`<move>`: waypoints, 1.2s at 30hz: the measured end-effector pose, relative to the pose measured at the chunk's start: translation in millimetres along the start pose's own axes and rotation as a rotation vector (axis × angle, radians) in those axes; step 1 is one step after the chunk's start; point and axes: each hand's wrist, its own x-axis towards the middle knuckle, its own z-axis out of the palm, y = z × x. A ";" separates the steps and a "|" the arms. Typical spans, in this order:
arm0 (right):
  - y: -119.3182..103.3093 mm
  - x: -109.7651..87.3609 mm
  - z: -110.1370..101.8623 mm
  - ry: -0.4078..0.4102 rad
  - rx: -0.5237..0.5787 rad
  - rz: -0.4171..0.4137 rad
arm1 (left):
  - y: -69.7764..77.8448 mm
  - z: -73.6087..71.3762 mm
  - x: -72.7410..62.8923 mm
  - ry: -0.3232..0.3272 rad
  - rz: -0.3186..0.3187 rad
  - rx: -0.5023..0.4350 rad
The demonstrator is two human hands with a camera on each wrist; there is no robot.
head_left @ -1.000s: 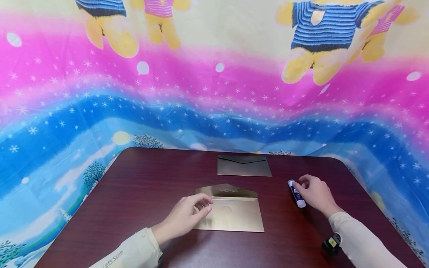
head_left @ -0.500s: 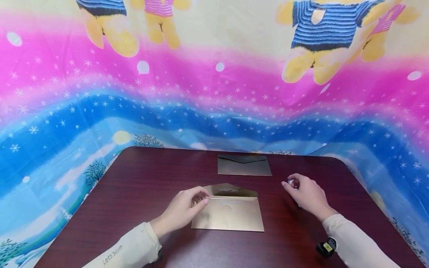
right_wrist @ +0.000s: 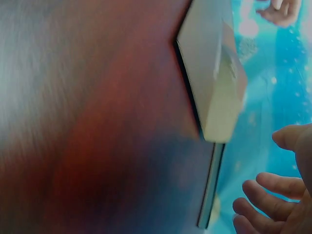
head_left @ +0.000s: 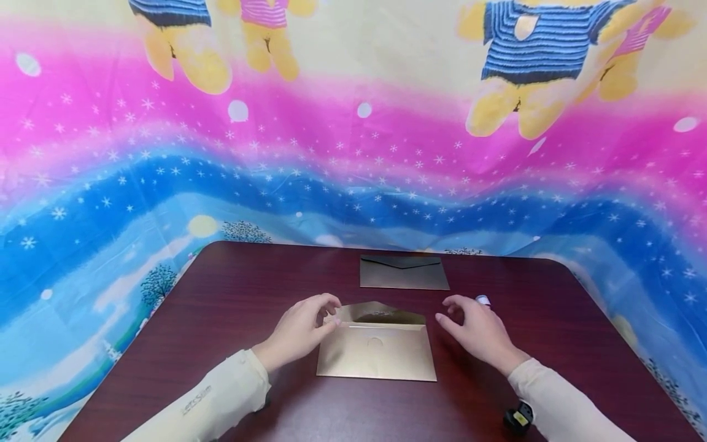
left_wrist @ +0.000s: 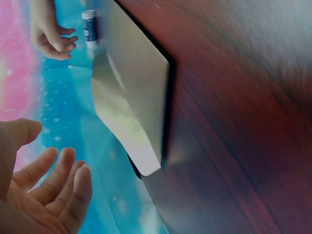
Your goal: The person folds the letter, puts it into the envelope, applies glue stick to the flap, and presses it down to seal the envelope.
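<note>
A gold envelope (head_left: 377, 353) lies on the table with its flap (head_left: 381, 313) folded up, pointing away from me. My left hand (head_left: 301, 325) hovers at its upper left corner, fingers relaxed and holding nothing. To the right of the flap, my right hand (head_left: 477, 328) is held over the table, fingers loosely bent with nothing in them. Behind that hand, only the end of a glue stick (head_left: 483, 301) shows in the head view. The left wrist view shows more of the glue stick (left_wrist: 90, 29), with its white cap and dark blue label.
A second, darker envelope (head_left: 405, 273) with its flap down lies near the far edge of the dark red wooden table (head_left: 265, 276). Beyond that edge hangs a printed curtain (head_left: 331, 184) with snowflakes and bears.
My right hand has moved left, away from the glue stick, towards the gold envelope. My left hand has shifted slightly up along the envelope's left side.
</note>
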 end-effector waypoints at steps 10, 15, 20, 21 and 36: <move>-15.7 -0.5 26.5 -0.060 0.055 -0.080 | -11.4 15.0 9.7 -0.140 -0.022 0.152; -25.2 2.5 35.9 -0.101 0.060 -0.152 | -14.8 19.9 10.9 -0.291 -0.047 0.193; -32.0 6.5 41.7 -0.125 0.039 -0.199 | -15.4 20.2 12.2 -0.341 -0.048 0.203; -33.0 7.0 42.3 -0.129 0.035 -0.205 | -15.3 20.2 12.7 -0.342 -0.046 0.205; -36.4 8.1 49.6 -0.186 -0.002 -0.263 | -19.0 24.0 16.0 -0.368 0.044 0.199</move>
